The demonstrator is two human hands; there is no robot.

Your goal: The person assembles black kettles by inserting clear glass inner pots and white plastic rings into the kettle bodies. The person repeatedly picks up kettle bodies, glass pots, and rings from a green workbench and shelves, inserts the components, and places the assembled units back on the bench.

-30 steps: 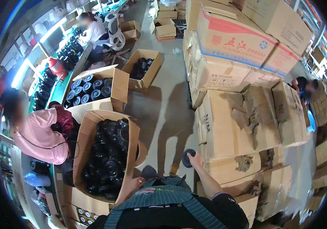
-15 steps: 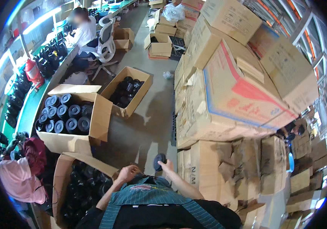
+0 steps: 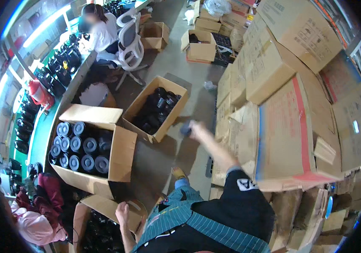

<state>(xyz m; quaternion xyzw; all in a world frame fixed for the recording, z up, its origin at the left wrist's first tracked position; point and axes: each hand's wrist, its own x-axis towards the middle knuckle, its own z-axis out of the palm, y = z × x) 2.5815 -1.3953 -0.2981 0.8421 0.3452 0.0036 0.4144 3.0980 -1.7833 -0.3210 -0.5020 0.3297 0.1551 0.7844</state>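
My right hand reaches forward over the aisle, blurred by motion, closed around a dark round piece. Smearing hides the exact kind of this piece. My left hand is low, its fingers curled, beside the raised flap of a near carton. Whatever it may hold is hidden. Black glossy parts fill that carton. Ahead of it, an open carton holds rows of black cylinders with round ends. Beyond my right hand stands another open carton with black parts inside.
Stacked cartons wall the right side. A green-topped bench runs along the left, bearing black parts and a red jack-like device. A person sits there beside a grey chair. Pink cloth lies lower left.
My right hand has swung forward and up with the dark round piece. My left hand has moved left and down toward the near carton's flap. The view has shifted and my body leans.
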